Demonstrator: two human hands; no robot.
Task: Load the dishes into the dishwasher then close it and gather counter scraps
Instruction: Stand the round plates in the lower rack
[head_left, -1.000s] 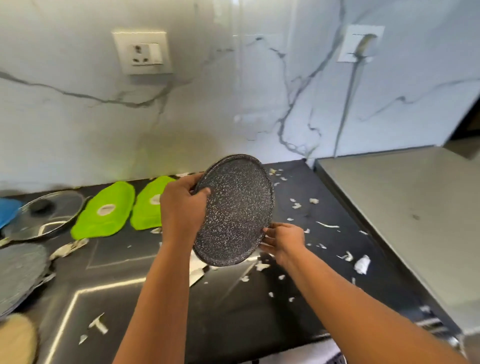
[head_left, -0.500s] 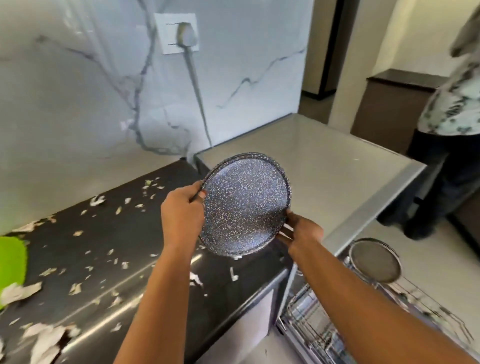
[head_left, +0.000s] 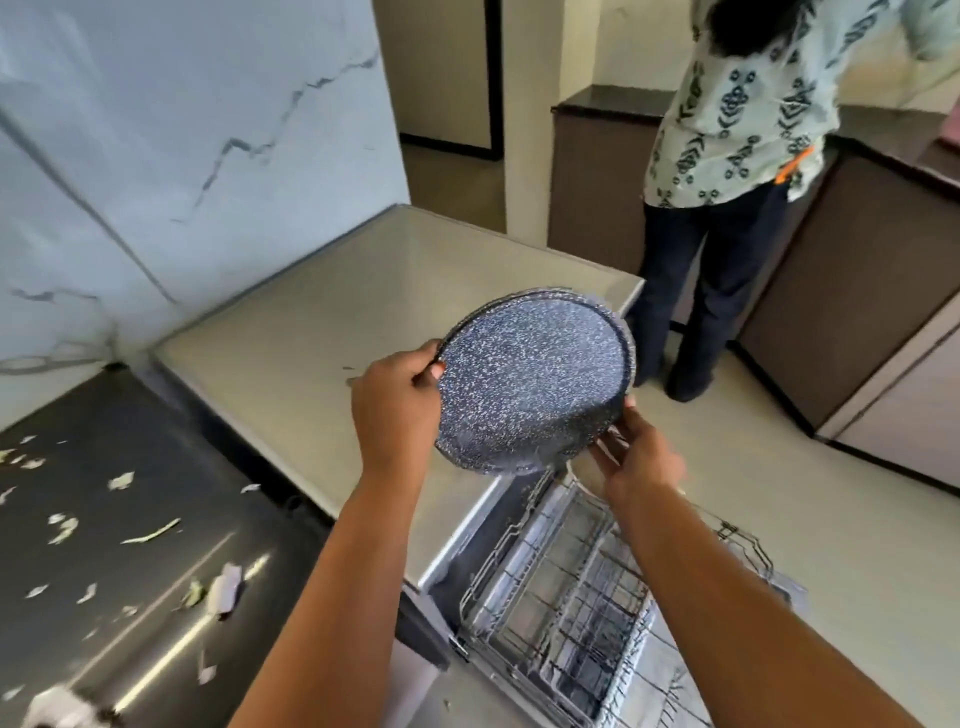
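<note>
A dark speckled round plate (head_left: 535, 382) hangs tilted in the air over the corner of the grey counter, above the pulled-out wire rack (head_left: 561, 613) of the open dishwasher. My left hand (head_left: 397, 410) grips its left rim, thumb on the face. My right hand (head_left: 641, 457) holds the lower right rim from underneath, its fingers behind the plate. White and green scraps (head_left: 150, 535) lie scattered on the black counter at the left.
A grey counter (head_left: 363, 322) runs from the marble wall to the dishwasher. Another person (head_left: 727, 171) in a patterned shirt stands on the floor beyond the rack, facing dark cabinets (head_left: 857, 291) at the right.
The view has swung right from the black counter toward the dishwasher. The plate, held in both hands, has moved right and now hangs over the rack. The other person has come into fuller view.
</note>
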